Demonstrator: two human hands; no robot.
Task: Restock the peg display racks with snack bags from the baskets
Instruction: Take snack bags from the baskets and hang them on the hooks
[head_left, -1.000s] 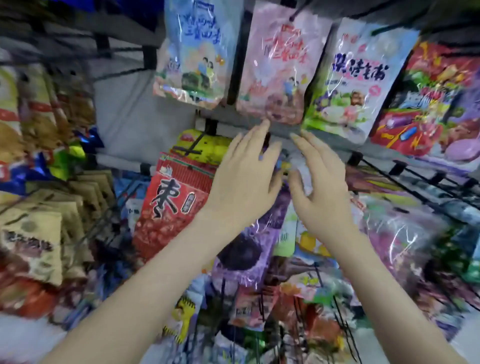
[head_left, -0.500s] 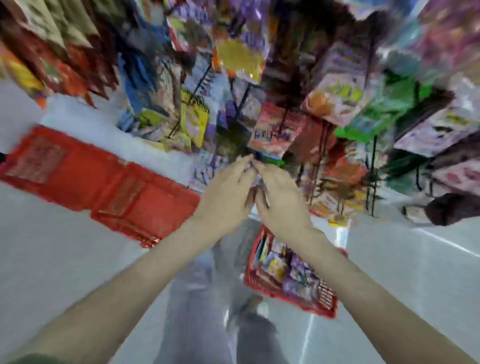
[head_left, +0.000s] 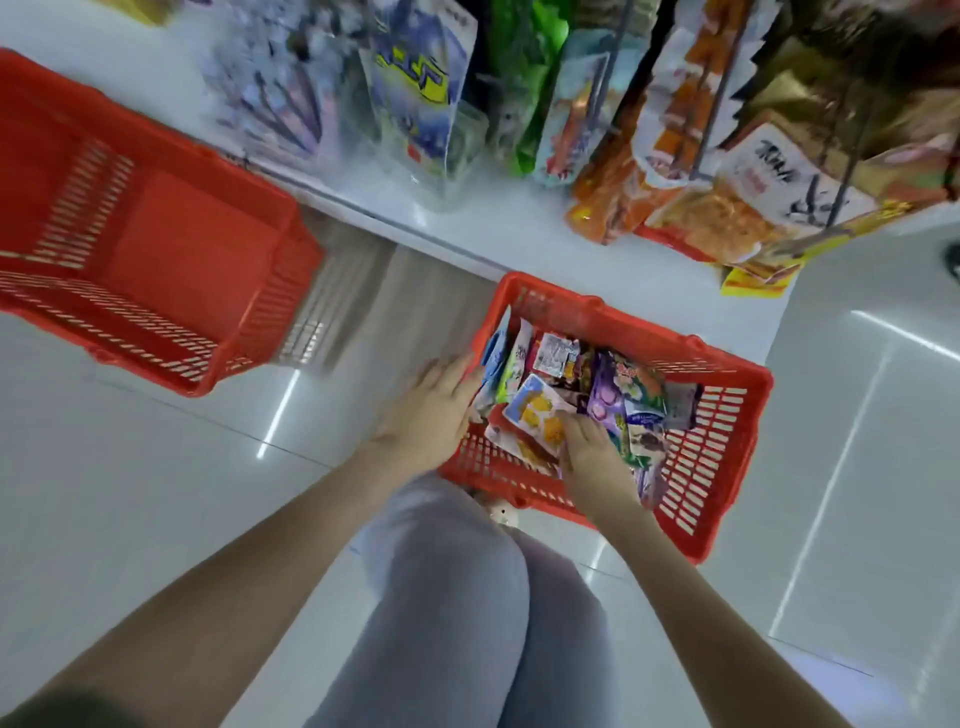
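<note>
Counted two red baskets: empty basket (head_left: 171, 244) upper left, full basket (head_left: 701, 467) centre right. Two hands, left hand (head_left: 431, 410) and right hand (head_left: 597, 457). Roughly ten snack bags (head_left: 613, 395) inside, too jumbled for exact.

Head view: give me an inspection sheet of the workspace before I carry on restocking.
Surface: glossy white tiled floor; both baskets stand on it.
Job's things: full basket holds mixed snack bags; empty basket shows no bags inside; hanging bags on the rack above.
Clutter: nothing seen.
Hands: left hand, fingers straight, at the full basket's left rim; right hand inside it, fingers on a yellow-pictured bag, grip unclear.
Cables: nothing seen.
Surroundings: white rack base; knees in grey trousers.
</note>
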